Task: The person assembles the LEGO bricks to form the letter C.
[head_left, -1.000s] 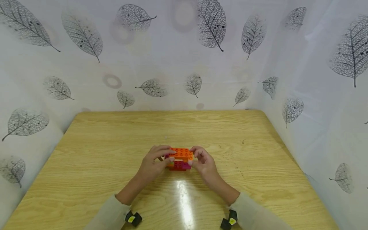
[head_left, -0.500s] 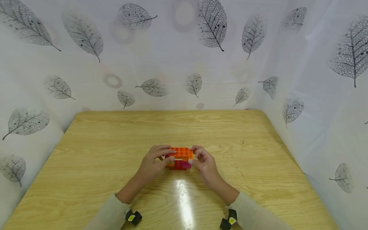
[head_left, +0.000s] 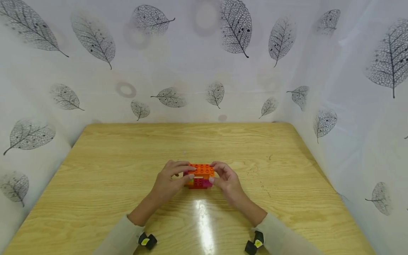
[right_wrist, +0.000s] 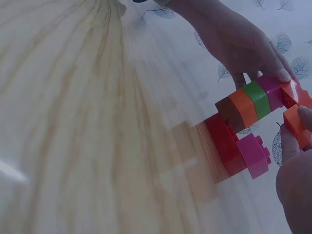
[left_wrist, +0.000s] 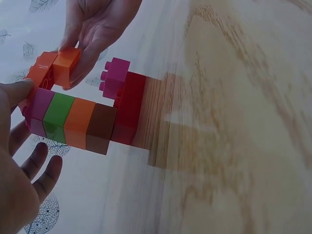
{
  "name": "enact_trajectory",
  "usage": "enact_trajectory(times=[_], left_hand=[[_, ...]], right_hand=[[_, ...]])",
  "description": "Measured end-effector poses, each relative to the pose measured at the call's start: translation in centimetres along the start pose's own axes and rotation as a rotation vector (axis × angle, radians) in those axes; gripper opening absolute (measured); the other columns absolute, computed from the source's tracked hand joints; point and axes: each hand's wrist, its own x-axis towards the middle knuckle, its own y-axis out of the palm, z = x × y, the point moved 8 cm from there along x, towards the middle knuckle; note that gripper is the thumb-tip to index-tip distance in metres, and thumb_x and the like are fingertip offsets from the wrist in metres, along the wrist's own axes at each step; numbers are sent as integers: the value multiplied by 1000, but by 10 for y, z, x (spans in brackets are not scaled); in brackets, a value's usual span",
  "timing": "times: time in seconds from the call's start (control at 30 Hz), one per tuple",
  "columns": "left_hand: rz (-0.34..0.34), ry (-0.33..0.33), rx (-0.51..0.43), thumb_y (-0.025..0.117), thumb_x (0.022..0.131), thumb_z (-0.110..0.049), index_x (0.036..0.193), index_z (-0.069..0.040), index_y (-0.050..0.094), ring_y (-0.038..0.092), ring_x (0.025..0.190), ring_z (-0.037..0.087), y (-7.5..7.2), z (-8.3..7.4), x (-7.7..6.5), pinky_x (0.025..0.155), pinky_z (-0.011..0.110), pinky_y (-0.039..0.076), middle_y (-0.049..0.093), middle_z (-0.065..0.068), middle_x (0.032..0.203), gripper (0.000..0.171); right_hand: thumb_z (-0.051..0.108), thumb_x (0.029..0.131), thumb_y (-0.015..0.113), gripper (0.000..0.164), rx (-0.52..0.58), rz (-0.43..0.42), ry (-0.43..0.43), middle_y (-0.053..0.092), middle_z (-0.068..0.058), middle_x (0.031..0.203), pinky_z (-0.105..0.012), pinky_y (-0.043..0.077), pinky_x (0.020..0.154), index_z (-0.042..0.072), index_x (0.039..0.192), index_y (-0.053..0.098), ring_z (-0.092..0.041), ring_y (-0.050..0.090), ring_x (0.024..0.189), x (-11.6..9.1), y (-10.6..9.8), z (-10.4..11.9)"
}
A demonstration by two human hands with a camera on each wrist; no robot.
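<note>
A toy-brick build stands on the table. Its red base brick point(left_wrist: 130, 109) carries a column of brown point(left_wrist: 101, 127), orange point(left_wrist: 79, 122), green point(left_wrist: 58, 114) and purple bricks at the left and a pink brick point(left_wrist: 116, 78) at the right. Across the top lies a studded long orange brick point(head_left: 201, 170). My left hand point(head_left: 168, 180) grips its left end, thumb in front and a finger over the studs. My right hand point(head_left: 230, 182) pinches a small orange brick point(left_wrist: 66, 66) under the long brick's right end, with a gap between it and the pink brick.
The wooden table point(head_left: 127, 148) reflects a bright streak of light near its front. White leaf-printed cloth point(head_left: 191, 71) rises behind it and along both sides. Each sleeve's cuff has a black wrist device point(head_left: 147, 241) beside it.
</note>
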Motion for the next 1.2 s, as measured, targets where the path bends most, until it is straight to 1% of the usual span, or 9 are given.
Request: enact_trajectory(times=[0.1,0.2,0.3,0.4,0.57,0.7,0.93,1.07,1.2], left_hand=[[1,-2,3,77,90,-25,112,-24,77,48,101,9,-1,1,0,80,34,51,68,-8,126,22],[6,-2,5,77,91,-26,113,-25,77,48,101,9,0,1,0,80,32,50,67,-8,126,22],[9,7,0,77,91,-24,113,-23,77,48,102,9,0,1,0,80,32,50,67,-7,126,23],[14,23,-6,76,91,-23,114,-22,76,48,104,10,0,0,0,80,32,50,67,-6,126,23],[23,49,-12,75,91,-22,116,-22,76,45,105,11,0,-1,0,80,31,48,65,-5,128,24],[31,56,-27,76,90,-21,118,-22,75,45,104,12,0,-1,-1,80,30,47,64,-5,129,28],[29,35,-127,74,92,-17,126,-21,71,48,109,14,-6,6,-8,83,32,47,65,-4,132,35],[23,21,-136,74,92,-17,122,-22,72,49,110,16,-10,10,-13,82,30,47,66,-3,131,30],[25,31,-129,74,93,-16,118,-22,73,49,110,14,-12,13,-15,82,29,46,66,-2,131,26]], right_hand=[[-7,92,63,31,-52,44,0,46,-6,137,-23,53,95,7,119,55,-17,49,133,0,1,1],[-3,93,65,37,-105,78,-1,45,-9,141,-24,54,93,1,127,51,-18,48,134,1,1,2],[0,93,68,42,-141,96,-12,45,-9,142,-26,56,91,-5,130,48,-22,48,133,2,-1,4],[1,93,69,41,-168,116,-51,46,-8,139,-29,56,91,-8,127,48,-23,50,130,3,-1,7],[-1,94,67,31,-277,134,-132,49,-10,135,-30,56,93,-6,121,51,-14,55,126,4,0,12],[-1,94,67,28,-353,131,-152,49,-15,134,-30,56,93,-2,120,55,-14,55,127,3,0,14],[-2,93,68,23,-437,114,-181,53,-18,133,-29,56,92,2,114,60,-14,57,121,3,-5,17],[0,93,69,21,-474,109,-187,55,-16,132,-28,56,92,4,112,62,-12,59,118,3,-7,18],[-3,93,68,20,-496,131,-239,55,-19,129,-28,56,91,2,111,63,-12,58,117,3,-4,20]])
